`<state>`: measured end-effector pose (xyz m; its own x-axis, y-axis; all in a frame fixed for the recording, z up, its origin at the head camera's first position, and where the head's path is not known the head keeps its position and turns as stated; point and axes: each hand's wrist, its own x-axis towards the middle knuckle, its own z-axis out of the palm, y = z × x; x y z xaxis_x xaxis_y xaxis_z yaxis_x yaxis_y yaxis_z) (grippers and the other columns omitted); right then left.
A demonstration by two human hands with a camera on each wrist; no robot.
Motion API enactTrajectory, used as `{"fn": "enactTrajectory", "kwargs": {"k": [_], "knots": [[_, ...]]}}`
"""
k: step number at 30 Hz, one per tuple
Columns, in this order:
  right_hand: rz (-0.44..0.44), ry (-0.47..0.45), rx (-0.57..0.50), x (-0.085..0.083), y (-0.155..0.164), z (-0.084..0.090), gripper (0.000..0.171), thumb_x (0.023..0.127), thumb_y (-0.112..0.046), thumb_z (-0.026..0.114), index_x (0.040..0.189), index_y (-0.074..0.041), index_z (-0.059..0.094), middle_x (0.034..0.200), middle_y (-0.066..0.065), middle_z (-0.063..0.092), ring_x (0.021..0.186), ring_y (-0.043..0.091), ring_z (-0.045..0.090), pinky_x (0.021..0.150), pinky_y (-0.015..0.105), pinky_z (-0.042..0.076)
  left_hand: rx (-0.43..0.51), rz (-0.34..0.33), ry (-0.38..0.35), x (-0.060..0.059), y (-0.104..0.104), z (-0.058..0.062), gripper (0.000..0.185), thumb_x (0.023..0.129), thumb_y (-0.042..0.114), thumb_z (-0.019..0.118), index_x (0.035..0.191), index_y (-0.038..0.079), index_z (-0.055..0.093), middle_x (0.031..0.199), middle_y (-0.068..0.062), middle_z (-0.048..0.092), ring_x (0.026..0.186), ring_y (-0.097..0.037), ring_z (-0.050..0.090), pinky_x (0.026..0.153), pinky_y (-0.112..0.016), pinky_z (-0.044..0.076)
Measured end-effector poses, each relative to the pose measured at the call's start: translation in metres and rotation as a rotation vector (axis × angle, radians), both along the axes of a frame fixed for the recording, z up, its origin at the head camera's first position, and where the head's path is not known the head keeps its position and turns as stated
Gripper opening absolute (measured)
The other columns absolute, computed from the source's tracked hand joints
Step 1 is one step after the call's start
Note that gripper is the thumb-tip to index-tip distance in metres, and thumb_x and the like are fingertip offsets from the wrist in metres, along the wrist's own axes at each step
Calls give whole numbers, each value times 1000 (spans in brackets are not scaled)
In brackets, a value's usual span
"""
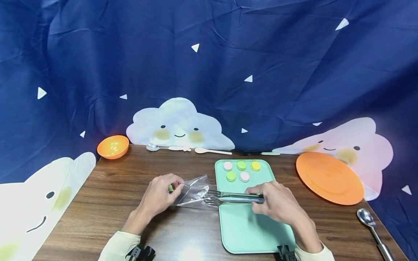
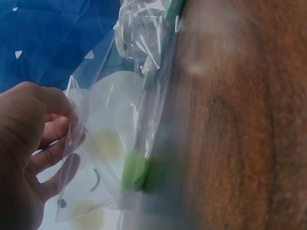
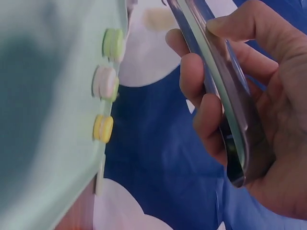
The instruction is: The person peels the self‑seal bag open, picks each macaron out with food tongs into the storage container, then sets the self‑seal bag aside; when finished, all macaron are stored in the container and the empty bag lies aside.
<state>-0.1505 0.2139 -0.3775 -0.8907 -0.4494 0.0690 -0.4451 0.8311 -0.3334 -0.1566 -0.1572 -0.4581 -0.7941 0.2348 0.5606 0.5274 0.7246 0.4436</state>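
**Two hands, one bag, one pair of tongs**

The left hand (image 1: 161,195) pinches one clear plastic bag (image 1: 192,195) at its green-zippered edge, on the wooden table (image 1: 114,203). The right hand (image 1: 274,201) curls around one pair of metal tongs (image 1: 240,197), tips inside the bag's mouth. One mint tray (image 1: 251,224) carries five discs (image 1: 241,170): two white, two green, one yellow. Beyond: one orange bowl (image 1: 113,146), one orange plate (image 1: 329,177), one scoop (image 1: 372,226).

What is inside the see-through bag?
The tips of the metal tongs reach into the clear plastic bag, gripped by the right hand. The left hand pinches the bag's other end, hiding most of a small green thing there.
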Motion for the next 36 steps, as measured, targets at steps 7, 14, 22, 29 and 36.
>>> {"fn": "enactTrajectory", "kwargs": {"k": [7,14,22,29,36], "knots": [[63,46,-68,-7,-35,-23,38,75,-17,79,111,-28,83,93,-9,78,59,1,38,52,25,35,54,-79,57,0,1,0,5,92,10,80,92,15,79,81,10,71,71,-11,66,66,-33,56],[60,133,-111,-5,-71,-44,41,74,-15,78,114,-24,81,85,-10,73,58,0,40,50,25,34,56,-100,87,1,9,1,6,93,12,80,93,18,79,84,10,73,73,-7,65,68,-26,54],[-4,145,-139,1,-87,-56,44,77,-14,78,121,-19,82,100,-4,81,54,-1,37,47,23,31,41,-79,100,0,11,-1,6,91,12,81,92,17,79,82,11,72,71,-6,65,68,-29,55],[-5,70,-148,4,-70,-40,31,76,-13,78,104,-25,82,72,-13,63,53,1,36,47,25,30,-26,-6,130,1,11,-3,5,89,14,82,89,17,79,79,12,69,68,-6,64,66,-30,53],[-50,15,-141,1,-4,-5,39,77,-13,82,115,-20,83,71,-12,65,54,0,44,49,23,37,-39,89,141,-2,6,-5,9,86,13,85,90,19,80,78,11,69,68,-3,62,65,-30,51]]}}
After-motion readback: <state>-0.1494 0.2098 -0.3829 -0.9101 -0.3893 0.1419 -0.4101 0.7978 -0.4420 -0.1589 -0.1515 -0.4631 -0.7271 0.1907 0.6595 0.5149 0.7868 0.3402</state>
